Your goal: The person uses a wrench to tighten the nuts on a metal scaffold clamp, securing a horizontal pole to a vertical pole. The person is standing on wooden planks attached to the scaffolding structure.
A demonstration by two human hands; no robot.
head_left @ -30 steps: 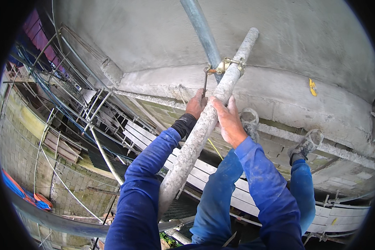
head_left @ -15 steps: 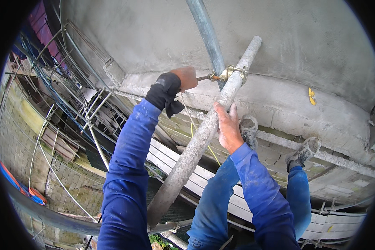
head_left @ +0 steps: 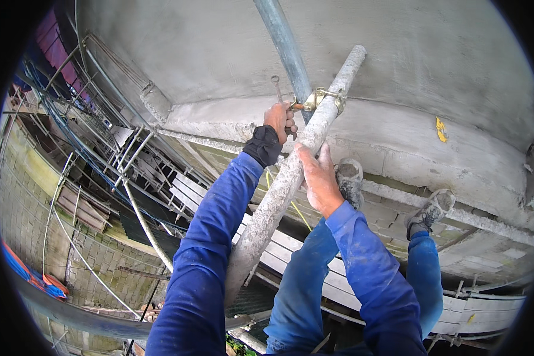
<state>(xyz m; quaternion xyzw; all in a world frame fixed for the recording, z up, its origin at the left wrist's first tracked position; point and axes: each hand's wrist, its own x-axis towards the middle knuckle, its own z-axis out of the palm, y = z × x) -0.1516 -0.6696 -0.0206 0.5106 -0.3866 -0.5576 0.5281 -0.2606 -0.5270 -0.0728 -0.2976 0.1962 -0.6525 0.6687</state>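
Note:
My left hand, with a black wrap at the wrist, is closed around a metal wrench. One end of the wrench sticks up past the fingers, the other shows below them. Right beside this hand is the rusty bolt of a scaffold clamp. The clamp sits where a mortar-crusted scaffold pipe crosses a bare grey metal pipe. Lower down, my right hand grips the crusted pipe from its right side; the pipe partly hides its fingers.
A grey plastered wall with a concrete ledge rises ahead. My boots are on a narrow crusted pipe. Below lie white planks, more scaffold tubes and a paved ground far down.
My left hand has moved right, closer to the clamp, and the wrench now stands upright in it. The crusted pipe's lower end has shifted slightly right in view. The right hand keeps its grip.

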